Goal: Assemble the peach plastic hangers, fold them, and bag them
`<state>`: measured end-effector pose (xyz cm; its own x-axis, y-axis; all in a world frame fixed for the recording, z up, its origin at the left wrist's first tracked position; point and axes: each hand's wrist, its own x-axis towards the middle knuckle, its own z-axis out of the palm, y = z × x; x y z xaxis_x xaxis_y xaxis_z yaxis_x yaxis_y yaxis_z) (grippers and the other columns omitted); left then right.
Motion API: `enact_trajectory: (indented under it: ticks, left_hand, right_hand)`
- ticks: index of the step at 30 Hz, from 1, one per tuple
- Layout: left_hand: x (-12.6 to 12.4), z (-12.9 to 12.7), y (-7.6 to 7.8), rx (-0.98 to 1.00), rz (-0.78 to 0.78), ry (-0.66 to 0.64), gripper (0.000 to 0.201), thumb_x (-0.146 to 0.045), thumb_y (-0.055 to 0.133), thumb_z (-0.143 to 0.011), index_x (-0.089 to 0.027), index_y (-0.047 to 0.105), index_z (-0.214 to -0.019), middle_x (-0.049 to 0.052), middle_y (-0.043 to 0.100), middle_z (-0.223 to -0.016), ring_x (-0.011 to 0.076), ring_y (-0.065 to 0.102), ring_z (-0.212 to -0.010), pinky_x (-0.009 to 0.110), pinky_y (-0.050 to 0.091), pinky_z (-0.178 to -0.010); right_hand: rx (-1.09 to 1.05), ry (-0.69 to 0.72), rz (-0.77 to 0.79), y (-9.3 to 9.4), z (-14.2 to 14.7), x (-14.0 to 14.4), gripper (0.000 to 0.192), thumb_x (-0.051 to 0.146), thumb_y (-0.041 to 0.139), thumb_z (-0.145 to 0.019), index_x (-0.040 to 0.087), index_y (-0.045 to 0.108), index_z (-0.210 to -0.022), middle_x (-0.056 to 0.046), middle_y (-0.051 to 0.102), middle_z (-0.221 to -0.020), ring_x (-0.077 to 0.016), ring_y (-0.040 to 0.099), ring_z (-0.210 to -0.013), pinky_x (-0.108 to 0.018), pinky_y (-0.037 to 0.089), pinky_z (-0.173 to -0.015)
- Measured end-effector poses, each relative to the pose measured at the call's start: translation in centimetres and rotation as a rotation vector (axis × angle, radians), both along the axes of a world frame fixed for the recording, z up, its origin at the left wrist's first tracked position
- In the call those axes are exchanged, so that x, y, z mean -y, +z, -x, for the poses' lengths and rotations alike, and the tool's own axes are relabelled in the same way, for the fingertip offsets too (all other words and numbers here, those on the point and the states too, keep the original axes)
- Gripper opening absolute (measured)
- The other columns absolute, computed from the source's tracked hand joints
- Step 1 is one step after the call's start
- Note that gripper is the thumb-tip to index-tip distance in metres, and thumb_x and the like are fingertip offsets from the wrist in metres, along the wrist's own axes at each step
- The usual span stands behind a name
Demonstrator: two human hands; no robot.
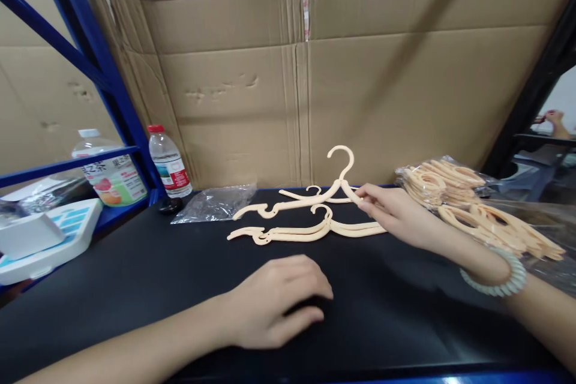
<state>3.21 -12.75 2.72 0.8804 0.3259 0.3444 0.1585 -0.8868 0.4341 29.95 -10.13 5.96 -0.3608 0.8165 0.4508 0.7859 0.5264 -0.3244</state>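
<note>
Gripping nothing, the half-curled left hand (283, 302) at six o'clock seems spare; towards twelve from it is a hanger (306, 198), its end pinched by the right hand (398, 214) at two, likely holding the hook (352, 159) upright.

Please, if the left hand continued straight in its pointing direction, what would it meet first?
Probably the right forearm, near the bracelet. From the left hand, this line passes over the table, nearer than the hangers. Height and depth are unclear.
</note>
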Motion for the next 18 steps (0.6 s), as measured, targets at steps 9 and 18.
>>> enact_trajectory:
  ticks: [9, 18]
  left_hand:
    - [-0.6, 0.3, -0.3, -0.163, -0.281, 0.055, 0.022, -0.018, 0.044, -0.092, -0.017, 0.057, -0.109, 0.01, 0.063, -0.109, 0.0211, 0.058, -0.098, 0.034, 0.049, -0.088]
    - [-0.7, 0.3, -0.3, -0.214, -0.215, 0.111, 0.023, -0.02, 0.044, -0.092, -0.02, 0.059, -0.11, 0.008, 0.062, -0.113, 0.022, 0.058, -0.102, 0.034, 0.047, -0.09]
  right_hand:
    - [0.22, 0.153, 0.328, -1.3, 0.7, 0.6, 0.016, 0.023, 0.045, -0.088, 0.018, 0.054, -0.076, 0.002, 0.058, -0.064, -0.0111, 0.049, -0.056, -0.023, 0.032, -0.054]
    - [0.397, 0.053, 0.158, -2.5, 0.4, -0.1, 0.016, 0.018, 0.048, -0.085, 0.017, 0.063, -0.078, -0.005, 0.065, -0.082, -0.0163, 0.058, -0.074, -0.025, 0.037, -0.064]
